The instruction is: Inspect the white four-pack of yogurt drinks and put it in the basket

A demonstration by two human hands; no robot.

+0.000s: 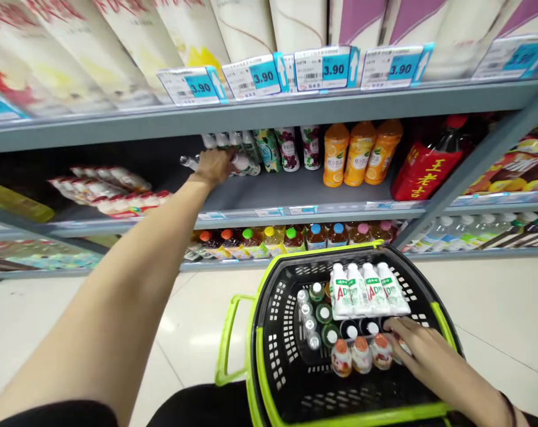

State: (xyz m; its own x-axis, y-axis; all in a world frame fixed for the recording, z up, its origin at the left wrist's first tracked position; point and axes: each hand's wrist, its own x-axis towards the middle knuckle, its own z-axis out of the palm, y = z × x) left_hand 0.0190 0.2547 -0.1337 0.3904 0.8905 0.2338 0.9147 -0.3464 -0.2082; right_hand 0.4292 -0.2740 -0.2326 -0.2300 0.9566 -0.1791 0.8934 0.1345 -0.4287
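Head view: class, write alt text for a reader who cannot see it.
A left hand grips small bottles on a shop shelf, while the right hand rests on drinks packs inside a black-and-green basket.

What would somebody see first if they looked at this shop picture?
Probably the black and green basket down front, full of little drink bottles, with the right hand resting inside it. Next, the long left arm stretching to the middle shelf, where the left hand grips a pack of small bottles.
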